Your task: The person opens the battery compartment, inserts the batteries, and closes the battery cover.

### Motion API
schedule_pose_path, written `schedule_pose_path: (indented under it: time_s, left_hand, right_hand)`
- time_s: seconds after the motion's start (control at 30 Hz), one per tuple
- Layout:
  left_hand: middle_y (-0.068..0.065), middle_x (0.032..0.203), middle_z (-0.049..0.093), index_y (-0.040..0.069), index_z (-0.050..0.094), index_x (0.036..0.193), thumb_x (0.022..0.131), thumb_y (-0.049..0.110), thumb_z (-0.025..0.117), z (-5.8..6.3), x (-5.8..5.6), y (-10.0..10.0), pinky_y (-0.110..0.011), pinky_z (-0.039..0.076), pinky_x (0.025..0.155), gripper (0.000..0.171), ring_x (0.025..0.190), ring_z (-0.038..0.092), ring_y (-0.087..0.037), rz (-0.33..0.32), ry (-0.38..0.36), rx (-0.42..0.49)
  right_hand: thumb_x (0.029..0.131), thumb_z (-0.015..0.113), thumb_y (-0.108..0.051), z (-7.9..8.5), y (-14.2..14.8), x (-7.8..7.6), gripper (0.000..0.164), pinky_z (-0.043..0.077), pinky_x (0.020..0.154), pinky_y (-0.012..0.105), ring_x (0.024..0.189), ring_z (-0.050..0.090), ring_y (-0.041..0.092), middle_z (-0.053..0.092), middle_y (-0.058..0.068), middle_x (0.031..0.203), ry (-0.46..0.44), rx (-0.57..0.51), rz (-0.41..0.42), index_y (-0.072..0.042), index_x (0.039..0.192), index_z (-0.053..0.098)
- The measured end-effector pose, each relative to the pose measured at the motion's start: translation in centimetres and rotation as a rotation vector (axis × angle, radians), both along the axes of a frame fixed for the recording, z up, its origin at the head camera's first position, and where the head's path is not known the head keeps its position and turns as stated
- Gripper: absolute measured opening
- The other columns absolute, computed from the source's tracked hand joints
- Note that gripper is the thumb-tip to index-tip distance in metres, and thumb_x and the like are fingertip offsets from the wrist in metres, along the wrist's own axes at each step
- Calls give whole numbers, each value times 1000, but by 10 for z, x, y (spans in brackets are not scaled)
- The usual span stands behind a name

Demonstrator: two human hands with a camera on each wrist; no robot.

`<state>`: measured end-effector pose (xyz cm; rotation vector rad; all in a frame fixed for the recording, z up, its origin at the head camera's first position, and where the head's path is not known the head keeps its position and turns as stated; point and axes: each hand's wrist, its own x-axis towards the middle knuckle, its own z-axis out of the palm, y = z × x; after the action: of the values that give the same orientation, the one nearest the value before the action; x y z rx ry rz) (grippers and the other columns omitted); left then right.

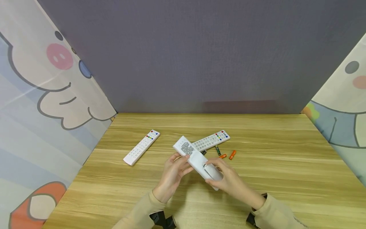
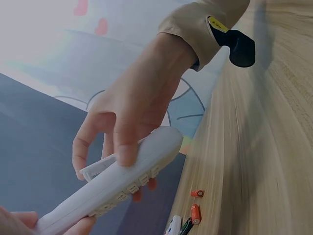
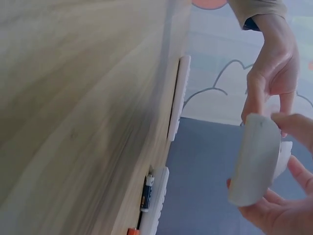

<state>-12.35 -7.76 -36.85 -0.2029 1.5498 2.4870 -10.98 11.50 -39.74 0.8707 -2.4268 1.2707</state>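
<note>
A white remote control [image 1: 197,160] is held in the air with its back facing up, slanting across both hands. My left hand [image 1: 171,175] grips its label end, thumb on the back and fingers underneath. At the other end my right hand [image 1: 228,179] holds the remote, its thumb and fingers spread around the sides. One fingertip of the right hand is at the edge of the battery cover [image 2: 99,166], which stands tilted up from the body in the left wrist view. The inside of the compartment is hidden.
Behind the held remote lies a second white remote [image 1: 211,140], buttons up; a third remote [image 1: 141,148] lies at the left. Near the second are two orange batteries [image 1: 233,155] and dark green batteries [image 1: 218,150]. A grey panel [image 1: 200,57] borders the wooden table [image 1: 271,143] at the back.
</note>
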Motion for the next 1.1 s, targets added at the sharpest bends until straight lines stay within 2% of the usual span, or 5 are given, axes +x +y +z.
schedule_pose_path:
  time_s: [0.17,0.37,0.57,0.87,1.1]
  left_hand:
    - [-7,93,61,-6,39,113,85,3,53,0,0,0,-31,53,75,33,80,62,-17,-3,-9,11]
    - [-7,93,60,-6,38,114,85,3,52,0,0,-1,-29,53,75,33,79,61,-16,3,-21,22]
    - [-7,94,59,-6,39,114,86,2,51,0,-1,-2,-31,53,77,31,80,61,-17,13,-26,43]
    - [-7,95,60,-7,39,115,86,2,50,-1,-1,-4,-34,52,80,32,81,62,-18,27,-28,54]
    - [-7,94,59,-6,39,114,86,2,50,-2,-2,-3,-33,52,78,31,80,62,-18,35,-39,56]
  right_hand:
    - [67,73,1,2,-2,-1,42,52,76,31,98,50,15,55,6,106,9,-81,-7,-8,103,54]
    - [65,74,3,3,-2,0,41,50,76,29,98,49,9,55,5,103,53,-158,-56,-7,100,56]
    - [65,72,5,5,-1,2,38,50,76,27,94,50,7,55,4,101,-9,-277,-71,-6,98,57]
    - [70,67,11,7,-1,5,33,48,76,17,84,53,10,53,13,98,-96,-425,-22,4,100,55]
    - [69,65,14,5,-2,6,33,50,75,18,83,55,9,53,19,97,-106,-472,-39,4,99,56]
